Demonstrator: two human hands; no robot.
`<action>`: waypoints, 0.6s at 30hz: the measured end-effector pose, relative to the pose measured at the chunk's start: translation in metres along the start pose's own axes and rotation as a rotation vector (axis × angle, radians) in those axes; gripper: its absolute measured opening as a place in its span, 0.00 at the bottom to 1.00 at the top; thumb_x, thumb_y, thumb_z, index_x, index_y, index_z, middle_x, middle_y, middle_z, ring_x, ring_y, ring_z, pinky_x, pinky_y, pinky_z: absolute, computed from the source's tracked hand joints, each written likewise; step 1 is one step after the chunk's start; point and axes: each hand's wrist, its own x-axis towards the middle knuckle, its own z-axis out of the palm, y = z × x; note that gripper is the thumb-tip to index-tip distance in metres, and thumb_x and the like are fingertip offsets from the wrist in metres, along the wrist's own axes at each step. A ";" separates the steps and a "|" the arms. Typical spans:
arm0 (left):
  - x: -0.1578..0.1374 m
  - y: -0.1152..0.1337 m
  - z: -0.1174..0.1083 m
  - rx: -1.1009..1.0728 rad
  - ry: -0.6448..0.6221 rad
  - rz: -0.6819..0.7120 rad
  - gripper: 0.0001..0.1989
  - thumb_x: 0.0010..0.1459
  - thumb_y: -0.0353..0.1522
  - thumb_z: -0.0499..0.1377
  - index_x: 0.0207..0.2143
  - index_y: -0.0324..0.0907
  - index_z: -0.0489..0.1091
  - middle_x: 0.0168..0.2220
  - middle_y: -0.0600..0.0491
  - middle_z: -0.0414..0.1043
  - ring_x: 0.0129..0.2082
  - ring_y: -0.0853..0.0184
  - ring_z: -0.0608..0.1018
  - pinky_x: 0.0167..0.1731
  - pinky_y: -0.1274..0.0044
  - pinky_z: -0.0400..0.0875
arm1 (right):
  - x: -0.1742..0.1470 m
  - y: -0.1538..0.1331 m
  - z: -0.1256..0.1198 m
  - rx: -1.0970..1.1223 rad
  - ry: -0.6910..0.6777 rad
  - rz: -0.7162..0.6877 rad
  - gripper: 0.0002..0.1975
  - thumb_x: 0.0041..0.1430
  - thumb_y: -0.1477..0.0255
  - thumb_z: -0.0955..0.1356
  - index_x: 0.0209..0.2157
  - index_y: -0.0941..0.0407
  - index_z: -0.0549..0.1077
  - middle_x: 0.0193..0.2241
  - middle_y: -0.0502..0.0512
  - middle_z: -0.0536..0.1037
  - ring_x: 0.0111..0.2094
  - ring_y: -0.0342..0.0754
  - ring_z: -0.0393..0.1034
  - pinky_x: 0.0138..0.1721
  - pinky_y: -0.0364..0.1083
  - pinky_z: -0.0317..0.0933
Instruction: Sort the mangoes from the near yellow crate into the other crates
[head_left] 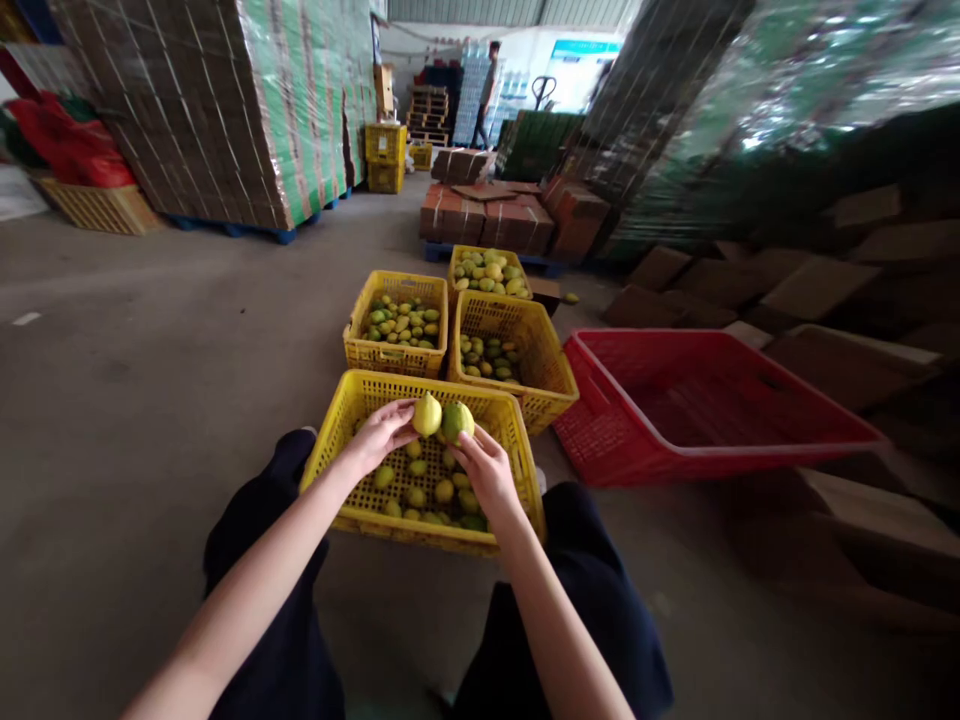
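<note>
Holding yellow fruit (pixel 427 414) is the left hand (pixel 384 432), greener fruit (pixel 457 421) the right hand (pixel 486 466); the blue sign (pixel 586 49) unreadable.

Head-worn view, facing forward and down, rectangular yellow plastic crate (pixel 442 541) near at lower centre, corrugated grey panelling (pixel 480 12) far at top

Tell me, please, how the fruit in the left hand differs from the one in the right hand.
The left fruit is mostly yellow; the right fruit is greener. The left hand grips the left fruit at its side, the right hand the right fruit lower down. Both are rounded, similar in size and held over a yellow crate.
</note>
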 end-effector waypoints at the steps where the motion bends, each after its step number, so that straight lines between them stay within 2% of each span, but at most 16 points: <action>1: 0.000 -0.002 0.000 -0.007 0.010 0.008 0.09 0.56 0.28 0.65 0.40 0.39 0.78 0.41 0.48 0.79 0.36 0.69 0.80 0.38 0.78 0.76 | 0.000 0.002 0.000 -0.005 0.002 0.004 0.20 0.38 0.63 0.79 0.35 0.54 0.80 0.38 0.52 0.83 0.45 0.54 0.76 0.46 0.50 0.70; 5: -0.001 -0.009 0.001 0.051 0.011 0.041 0.15 0.48 0.30 0.71 0.41 0.39 0.79 0.43 0.48 0.79 0.38 0.68 0.79 0.40 0.79 0.75 | 0.001 0.008 0.000 -0.016 0.013 0.026 0.19 0.35 0.63 0.80 0.32 0.54 0.80 0.34 0.51 0.83 0.40 0.53 0.77 0.44 0.50 0.70; 9: -0.004 -0.009 0.003 0.127 0.026 0.057 0.22 0.40 0.33 0.75 0.40 0.38 0.80 0.44 0.48 0.79 0.41 0.65 0.79 0.40 0.78 0.74 | 0.001 0.011 -0.001 -0.079 -0.003 -0.006 0.18 0.37 0.62 0.80 0.32 0.54 0.80 0.32 0.51 0.83 0.35 0.49 0.76 0.39 0.46 0.69; 14: -0.005 -0.006 0.007 0.070 -0.045 0.028 0.17 0.44 0.34 0.73 0.37 0.37 0.79 0.38 0.48 0.80 0.37 0.67 0.79 0.40 0.78 0.75 | 0.004 0.010 -0.002 -0.020 0.075 -0.035 0.21 0.35 0.61 0.80 0.32 0.52 0.76 0.28 0.47 0.80 0.28 0.43 0.71 0.31 0.43 0.65; 18: -0.003 -0.007 0.008 -0.054 0.000 -0.007 0.08 0.51 0.28 0.68 0.36 0.38 0.77 0.35 0.49 0.80 0.35 0.67 0.80 0.42 0.75 0.75 | 0.006 0.005 -0.003 0.041 0.018 -0.033 0.19 0.36 0.60 0.80 0.30 0.53 0.76 0.27 0.46 0.78 0.28 0.42 0.70 0.33 0.43 0.66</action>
